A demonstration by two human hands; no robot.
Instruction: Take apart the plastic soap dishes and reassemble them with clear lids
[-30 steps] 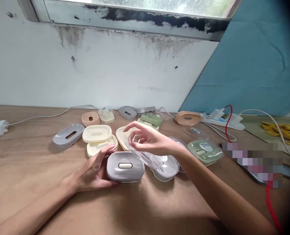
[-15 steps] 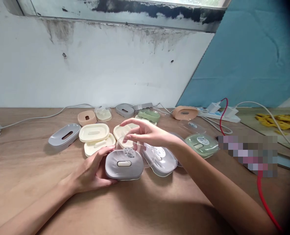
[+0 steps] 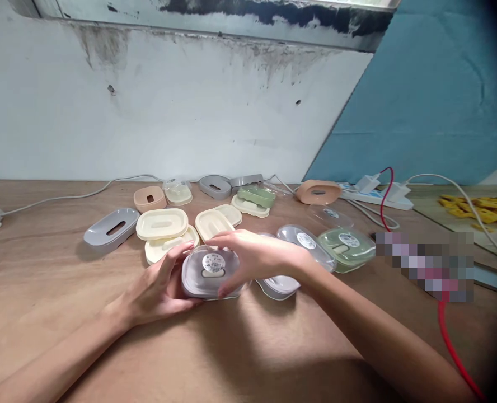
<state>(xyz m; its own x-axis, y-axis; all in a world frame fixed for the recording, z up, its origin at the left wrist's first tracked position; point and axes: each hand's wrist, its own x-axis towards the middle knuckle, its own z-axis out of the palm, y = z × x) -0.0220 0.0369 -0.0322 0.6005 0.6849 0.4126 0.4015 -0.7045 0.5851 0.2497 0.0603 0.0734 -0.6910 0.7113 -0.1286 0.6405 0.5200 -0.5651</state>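
Observation:
At the front centre, a grey oval plastic soap box [image 3: 193, 288] with a slot in its top is tilted toward me on the table. My left hand [image 3: 151, 294] is closed around its left side, fingers behind and thumb at the front edge. Over the box lies a clear lid [image 3: 214, 262] with a round printed sticker. My right hand [image 3: 257, 257] grips the lid's right side, thumb in front and fingers at the far edge. Whether the rim is seated all round I cannot tell. Partly behind my right hand is another lidded grey box [image 3: 280, 286].
Cream oval plates [image 3: 162, 224] lie behind my left hand, a grey tray [image 3: 111, 229] to the left. Lidded grey [image 3: 315, 252] and green boxes [image 3: 345, 252] stand on the right. Peach and grey parts, a power strip [image 3: 370, 193] and cables line the wall.
My right hand has lowered the clear lid onto the grey box, its fingers now bent round the lid's edge. My left hand keeps its hold on the box.

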